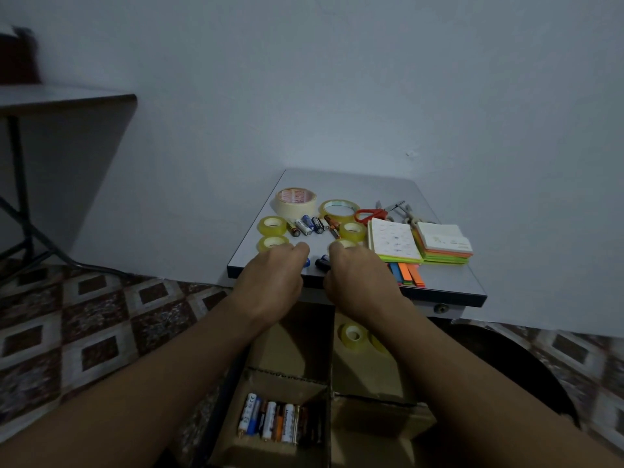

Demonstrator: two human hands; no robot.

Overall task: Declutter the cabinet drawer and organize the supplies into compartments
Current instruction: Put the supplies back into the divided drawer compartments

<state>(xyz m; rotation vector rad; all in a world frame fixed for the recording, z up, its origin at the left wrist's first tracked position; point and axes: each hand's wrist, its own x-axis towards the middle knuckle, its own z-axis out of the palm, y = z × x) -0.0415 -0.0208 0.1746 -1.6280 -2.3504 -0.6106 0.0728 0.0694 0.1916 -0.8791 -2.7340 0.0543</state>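
Observation:
The grey cabinet top [354,184] carries a masking tape roll [296,201], a wide clear tape roll [339,209], small yellow tape rolls [273,224], loose batteries [309,226], red scissors [369,215], sticky note pads [444,246] and coloured flags [407,273]. My left hand [273,278] is curled at the front edge, and a blue-tipped battery [307,262] pokes out from its fingers. My right hand [358,282] is curled beside it, with a dark battery [322,262] at its thumb. Below is the open drawer with cardboard dividers [331,366]. Several batteries [280,423] fill its near left compartment and tape rolls [353,336] lie in a right one.
A grey table [67,99] on black legs stands at the left against the wall. Patterned floor tiles [101,332] surround the cabinet. A dark rounded object [506,366] sits close on the drawer's right. The drawer lock [441,308] shows under the top's edge.

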